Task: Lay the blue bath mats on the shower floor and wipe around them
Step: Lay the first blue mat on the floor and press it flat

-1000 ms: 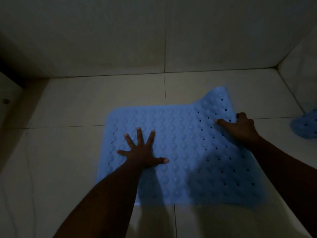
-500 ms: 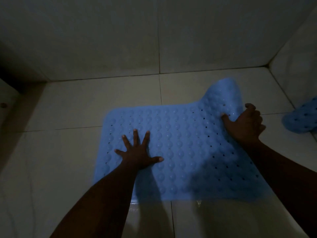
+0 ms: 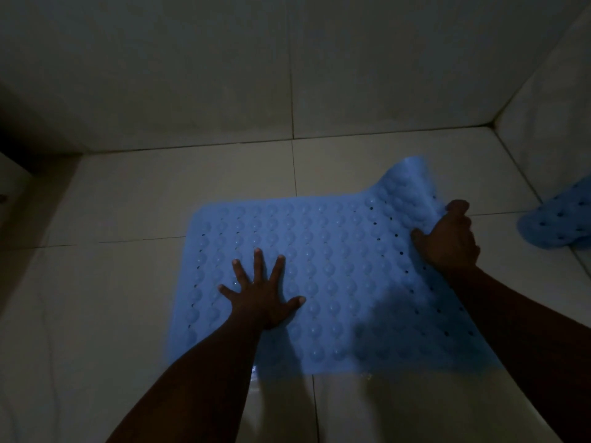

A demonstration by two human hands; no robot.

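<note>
On floor [image 3: 128, 203] — blue mat [image 3: 335, 266] (corner up)

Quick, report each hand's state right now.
Left hand: open, fingers spread, pressing flat on the blue bath mat.
Right hand: closed on the mat's raised far right corner.

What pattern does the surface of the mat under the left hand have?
Rows of round bumps and small dark holes on the blue mat, in the head view.

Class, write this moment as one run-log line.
left hand: flat on blue mat | right hand: grips its raised far right corner | second mat: at right edge
</note>
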